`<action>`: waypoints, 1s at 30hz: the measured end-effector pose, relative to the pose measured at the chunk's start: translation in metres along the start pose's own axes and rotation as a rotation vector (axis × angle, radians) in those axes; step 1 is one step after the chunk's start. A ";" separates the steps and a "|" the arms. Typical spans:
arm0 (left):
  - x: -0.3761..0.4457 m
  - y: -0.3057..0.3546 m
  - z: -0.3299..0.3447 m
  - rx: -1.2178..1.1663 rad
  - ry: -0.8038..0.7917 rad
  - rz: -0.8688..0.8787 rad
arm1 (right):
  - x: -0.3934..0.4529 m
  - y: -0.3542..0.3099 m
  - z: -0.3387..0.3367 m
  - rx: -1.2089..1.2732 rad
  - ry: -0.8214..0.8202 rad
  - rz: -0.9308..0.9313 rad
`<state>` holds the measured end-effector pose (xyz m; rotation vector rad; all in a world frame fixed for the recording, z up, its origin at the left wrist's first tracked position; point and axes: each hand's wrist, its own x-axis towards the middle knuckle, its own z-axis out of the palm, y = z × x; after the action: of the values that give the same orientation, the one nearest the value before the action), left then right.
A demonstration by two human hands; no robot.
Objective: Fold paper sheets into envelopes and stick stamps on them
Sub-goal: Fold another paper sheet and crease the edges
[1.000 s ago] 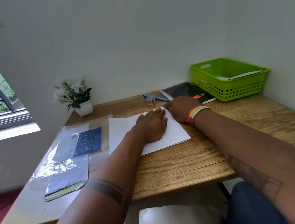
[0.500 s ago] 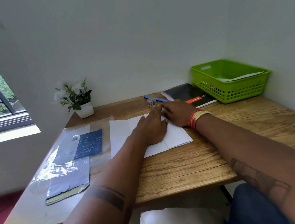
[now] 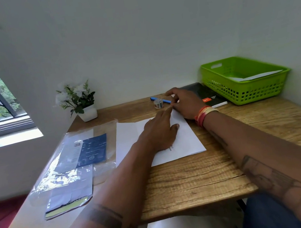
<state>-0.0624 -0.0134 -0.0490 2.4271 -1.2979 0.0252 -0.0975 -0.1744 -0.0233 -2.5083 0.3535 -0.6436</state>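
Note:
A white paper sheet [image 3: 185,141], partly folded, lies in the middle of the wooden desk [image 3: 194,181]. My left hand [image 3: 160,131] presses flat on it, its straight fingers reaching the sheet's far right corner. My right hand [image 3: 185,101] is at that same corner, where its thumb and a finger pinch the paper's tip while the index finger sticks out above. A small roll of stamps [image 3: 158,104] stands just beyond the sheet, beside a blue pen [image 3: 166,100].
A green basket [image 3: 247,90] holding folded paper [image 3: 256,75] sits at the back right, with a black notebook [image 3: 207,94] next to it. A potted plant [image 3: 84,105] stands at the back left. Plastic packets [image 3: 75,163] lie on the left.
My right hand has lifted off the paper's right edge and moved to the far corner. My left hand's fingers have slid farther toward that corner.

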 end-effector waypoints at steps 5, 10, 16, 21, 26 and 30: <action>0.004 0.004 0.001 0.013 -0.002 -0.030 | -0.005 0.002 -0.010 0.002 -0.064 0.118; 0.003 0.004 0.000 -0.022 0.007 -0.054 | -0.016 0.001 -0.018 -0.064 -0.178 0.163; -0.001 -0.006 -0.009 -0.051 -0.027 -0.040 | -0.021 0.013 -0.031 0.088 0.000 0.274; -0.002 -0.006 -0.010 -0.039 -0.067 -0.023 | -0.024 0.012 -0.029 0.393 0.057 0.329; -0.005 -0.008 -0.008 -0.053 -0.076 0.002 | -0.029 0.000 -0.025 0.868 0.024 0.433; -0.005 -0.008 -0.008 -0.096 -0.029 -0.007 | -0.038 -0.002 -0.020 0.757 -0.041 0.294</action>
<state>-0.0576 -0.0024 -0.0456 2.3592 -1.2731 -0.0727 -0.1397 -0.1671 -0.0214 -1.7052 0.3679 -0.4844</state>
